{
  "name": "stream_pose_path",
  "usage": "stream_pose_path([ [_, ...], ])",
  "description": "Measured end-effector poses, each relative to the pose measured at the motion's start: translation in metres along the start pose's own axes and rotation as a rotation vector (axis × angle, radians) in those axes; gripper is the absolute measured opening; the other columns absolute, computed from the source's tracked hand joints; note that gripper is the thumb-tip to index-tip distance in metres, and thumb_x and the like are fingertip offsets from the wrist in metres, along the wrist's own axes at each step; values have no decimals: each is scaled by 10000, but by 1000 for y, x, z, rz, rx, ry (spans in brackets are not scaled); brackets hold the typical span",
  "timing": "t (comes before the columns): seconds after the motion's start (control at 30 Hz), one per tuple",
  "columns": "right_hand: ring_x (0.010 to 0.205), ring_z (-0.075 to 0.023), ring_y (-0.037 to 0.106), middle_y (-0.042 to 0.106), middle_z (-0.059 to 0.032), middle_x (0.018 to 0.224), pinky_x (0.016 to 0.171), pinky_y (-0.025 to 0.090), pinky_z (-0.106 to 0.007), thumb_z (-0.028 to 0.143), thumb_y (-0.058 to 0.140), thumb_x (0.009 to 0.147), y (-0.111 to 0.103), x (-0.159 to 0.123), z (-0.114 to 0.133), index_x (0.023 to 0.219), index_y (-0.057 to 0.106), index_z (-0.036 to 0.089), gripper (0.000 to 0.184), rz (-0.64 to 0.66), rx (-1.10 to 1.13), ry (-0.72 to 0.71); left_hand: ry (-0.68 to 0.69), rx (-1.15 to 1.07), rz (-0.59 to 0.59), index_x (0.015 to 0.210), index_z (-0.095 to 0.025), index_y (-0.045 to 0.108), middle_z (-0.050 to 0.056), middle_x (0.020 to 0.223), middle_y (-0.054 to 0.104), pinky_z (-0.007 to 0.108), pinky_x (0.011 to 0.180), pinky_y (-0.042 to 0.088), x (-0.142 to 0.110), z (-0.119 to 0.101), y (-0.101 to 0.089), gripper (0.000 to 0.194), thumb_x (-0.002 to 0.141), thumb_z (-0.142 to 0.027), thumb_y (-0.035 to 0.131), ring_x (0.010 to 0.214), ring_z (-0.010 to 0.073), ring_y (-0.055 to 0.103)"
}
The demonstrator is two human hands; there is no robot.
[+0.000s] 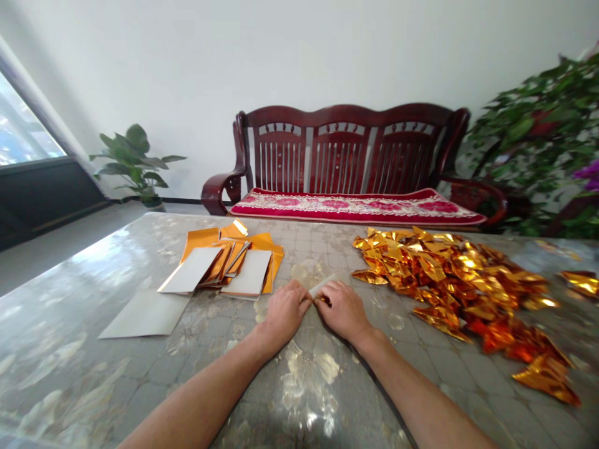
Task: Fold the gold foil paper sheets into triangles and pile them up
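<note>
Both my hands meet at the middle of the table, fingers closed on one sheet of paper [322, 284] whose pale side shows between them. My left hand [287, 310] pinches its near left part, and my right hand [340, 310] grips it from the right. Most of the sheet is hidden behind my fingers. Left of my hands lies a loose stack of gold foil paper sheets [276, 262], some with the whitish side up. To the right spreads a heap of folded gold foil pieces [435, 268], a few of them reddish.
The table [309, 386] has a glossy flower-patterned cover. Behind it stands a dark red wooden bench [339, 149] with a red patterned cushion [337, 206]. A potted plant [140, 162] is at the left, leafy greenery [538, 131] at the right. Clear plastic [552, 257] lies near the right edge.
</note>
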State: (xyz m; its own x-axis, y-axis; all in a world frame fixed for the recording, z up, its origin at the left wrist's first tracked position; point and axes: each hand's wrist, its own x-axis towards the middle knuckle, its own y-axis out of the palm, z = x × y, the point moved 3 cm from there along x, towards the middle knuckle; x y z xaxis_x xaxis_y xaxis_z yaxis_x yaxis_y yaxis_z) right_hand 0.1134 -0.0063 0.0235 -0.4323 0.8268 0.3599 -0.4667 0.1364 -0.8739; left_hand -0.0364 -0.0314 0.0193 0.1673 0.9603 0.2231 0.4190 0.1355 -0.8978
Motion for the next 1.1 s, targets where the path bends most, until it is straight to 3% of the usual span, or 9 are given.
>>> stream_pose_path([
  [0.5, 850, -184, 578, 684, -15, 858, 696, 352, -275, 269, 600, 850, 1, 2, -6, 747, 651, 227, 122, 97, 83, 81, -49, -73, 2, 722, -177, 660, 27, 795, 613, 252, 660, 354, 5, 1, 1, 210, 890, -250, 558, 782, 159, 592],
  [0.67, 741, -163, 589, 680, 10, 794, 627, 340, -255, 322, 616, 832, -5, 1, -16, 842, 641, 234, 92, 112, 190, 179, -43, -14, 2, 712, -178, 649, 38, 795, 613, 259, 655, 354, 7, -2, 1, 241, 907, -261, 534, 780, 169, 591],
  [0.77, 702, -151, 582, 674, 10, 765, 626, 342, -250, 317, 568, 858, -9, 1, -22, 783, 615, 220, 131, 97, 223, 186, -44, 21, 0, 727, -183, 655, 41, 814, 619, 262, 657, 357, 7, -2, 0, 243, 913, -274, 527, 788, 173, 596],
  [0.87, 722, -155, 578, 671, -3, 763, 642, 344, -252, 314, 528, 884, -10, 2, -24, 705, 593, 213, 215, 89, 206, 157, -44, 47, 4, 742, -189, 659, 41, 833, 625, 264, 661, 363, 7, -2, 0, 247, 921, -287, 521, 796, 175, 600],
  [1.1, 822, -173, 571, 675, -21, 828, 693, 341, -268, 298, 523, 899, -7, 1, -20, 715, 599, 213, 216, 62, 36, 150, -30, 95, 11, 781, -197, 671, 48, 865, 625, 268, 737, 394, 6, -3, 0, 271, 945, -334, 505, 851, 184, 596],
])
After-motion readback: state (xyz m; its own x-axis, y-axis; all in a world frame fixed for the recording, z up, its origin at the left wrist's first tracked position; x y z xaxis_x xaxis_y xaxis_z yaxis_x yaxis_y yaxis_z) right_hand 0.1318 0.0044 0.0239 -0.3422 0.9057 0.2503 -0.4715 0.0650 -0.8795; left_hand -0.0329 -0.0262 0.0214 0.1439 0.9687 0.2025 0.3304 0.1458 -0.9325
